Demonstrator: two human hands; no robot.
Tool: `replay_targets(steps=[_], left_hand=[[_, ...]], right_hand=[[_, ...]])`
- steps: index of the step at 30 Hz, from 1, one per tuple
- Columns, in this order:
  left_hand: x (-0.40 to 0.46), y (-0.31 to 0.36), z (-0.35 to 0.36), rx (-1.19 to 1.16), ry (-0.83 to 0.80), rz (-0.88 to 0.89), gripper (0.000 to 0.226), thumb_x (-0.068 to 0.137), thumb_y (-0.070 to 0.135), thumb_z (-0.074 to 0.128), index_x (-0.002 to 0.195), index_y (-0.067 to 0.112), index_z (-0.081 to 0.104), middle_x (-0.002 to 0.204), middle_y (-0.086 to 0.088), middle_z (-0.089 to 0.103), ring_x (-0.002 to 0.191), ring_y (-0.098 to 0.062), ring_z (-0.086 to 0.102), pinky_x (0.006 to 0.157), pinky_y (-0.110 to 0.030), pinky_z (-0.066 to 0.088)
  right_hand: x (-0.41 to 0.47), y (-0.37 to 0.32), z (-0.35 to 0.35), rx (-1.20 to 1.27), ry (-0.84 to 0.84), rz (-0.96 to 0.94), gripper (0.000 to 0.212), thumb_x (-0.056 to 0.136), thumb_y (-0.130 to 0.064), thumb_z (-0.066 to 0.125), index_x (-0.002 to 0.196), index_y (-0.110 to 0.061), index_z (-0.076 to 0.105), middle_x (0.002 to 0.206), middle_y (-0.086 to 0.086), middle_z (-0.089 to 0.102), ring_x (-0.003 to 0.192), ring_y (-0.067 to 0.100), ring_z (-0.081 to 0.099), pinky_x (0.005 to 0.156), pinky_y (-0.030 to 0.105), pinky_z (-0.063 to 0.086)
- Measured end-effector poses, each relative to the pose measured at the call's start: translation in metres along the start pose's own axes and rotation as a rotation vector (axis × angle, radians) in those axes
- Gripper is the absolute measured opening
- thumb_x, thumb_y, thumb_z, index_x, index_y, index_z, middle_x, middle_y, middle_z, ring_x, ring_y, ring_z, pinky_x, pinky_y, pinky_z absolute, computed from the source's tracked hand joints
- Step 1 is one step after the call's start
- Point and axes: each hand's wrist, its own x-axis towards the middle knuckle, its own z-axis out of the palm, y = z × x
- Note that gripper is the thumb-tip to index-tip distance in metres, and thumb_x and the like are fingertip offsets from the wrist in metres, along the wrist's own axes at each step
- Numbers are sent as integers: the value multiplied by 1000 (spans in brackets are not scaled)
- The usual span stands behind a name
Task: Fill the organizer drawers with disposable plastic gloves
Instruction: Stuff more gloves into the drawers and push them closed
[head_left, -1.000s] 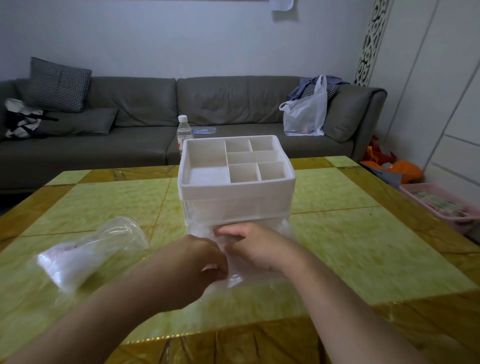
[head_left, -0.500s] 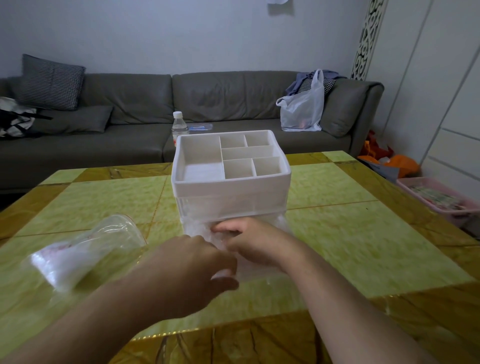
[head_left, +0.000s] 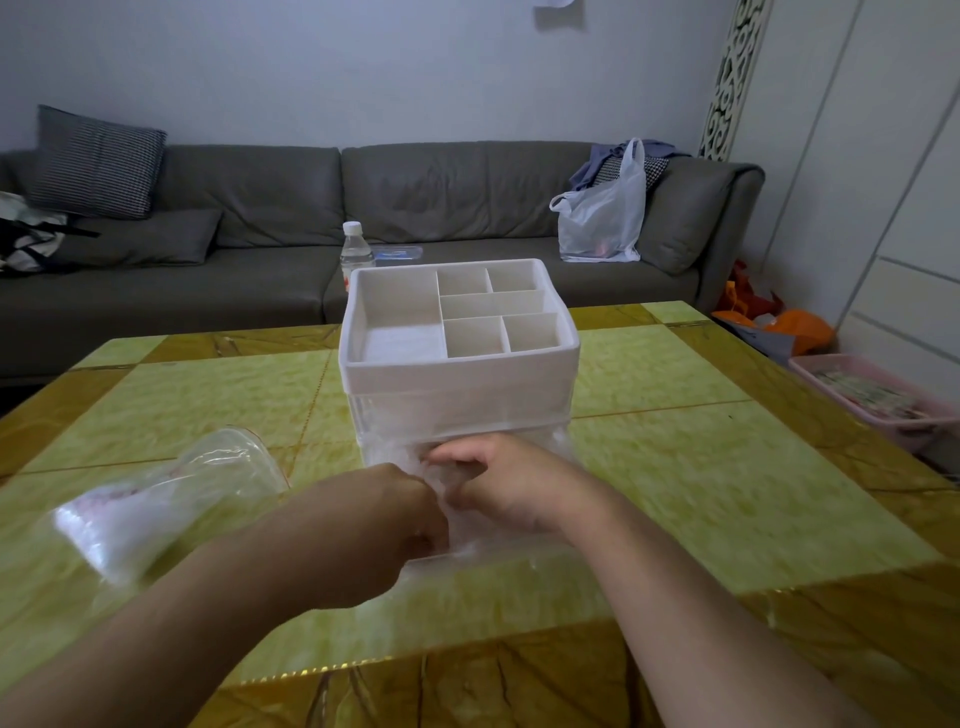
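Observation:
A white organizer (head_left: 457, 374) with open top compartments stands mid-table. Its clear bottom drawer (head_left: 498, 552) is pulled out toward me. Crumpled clear plastic gloves (head_left: 441, 470) lie inside the drawer, between my hands. My left hand (head_left: 400, 519) is curled into a fist at the drawer's left side, with glove plastic bunched against its fingers. Over the middle of the drawer, the curled fingers of my right hand (head_left: 511, 483) hold the gloves down. The hands hide most of the drawer's inside.
A clear bag (head_left: 156, 512) holding more gloves lies on the green and yellow table (head_left: 701, 467) to the left. A water bottle (head_left: 356, 249) stands behind the organizer. Beyond are a grey sofa (head_left: 260, 270) and a white plastic bag (head_left: 602, 218).
My left hand has moved forward and right, closing into a fist beside my right hand over the drawer. My right hand has stayed on the gloves.

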Motion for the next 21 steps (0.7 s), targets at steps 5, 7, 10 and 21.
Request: replay_targets(steps=[5, 7, 10, 21], left_hand=[[-18, 21, -13, 24, -65, 12, 42, 100, 56, 36, 135, 43, 55, 129, 20, 60, 118, -7, 60, 96, -34, 52], [-24, 26, -8, 113, -80, 8, 60, 92, 74, 46, 141, 40, 47, 133, 18, 56, 122, -11, 58, 98, -33, 50], [-24, 25, 17, 250, -17, 5, 53, 74, 51, 80, 117, 31, 56, 106, 11, 61, 96, -18, 64, 79, -34, 56], [-3, 21, 48, 258, 260, 56, 51, 42, 29, 76, 86, 28, 49, 74, 10, 55, 62, -18, 59, 48, -33, 52]], right_hand=[[-2, -3, -1, -24, 7, 9, 52, 95, -11, 66, 141, -35, 67, 133, -16, 69, 107, 2, 66, 79, 7, 49], [-4, -6, 0, -45, 33, 21, 53, 94, -10, 63, 139, -36, 68, 127, -20, 70, 110, 1, 67, 86, 13, 53], [-9, -6, 0, -104, 109, 22, 56, 92, -9, 60, 142, -32, 67, 138, -16, 69, 122, 2, 65, 104, 23, 53], [-38, -2, 4, -474, 121, 165, 64, 98, -28, 58, 158, -15, 40, 170, 2, 25, 159, 23, 16, 129, 33, 21]])
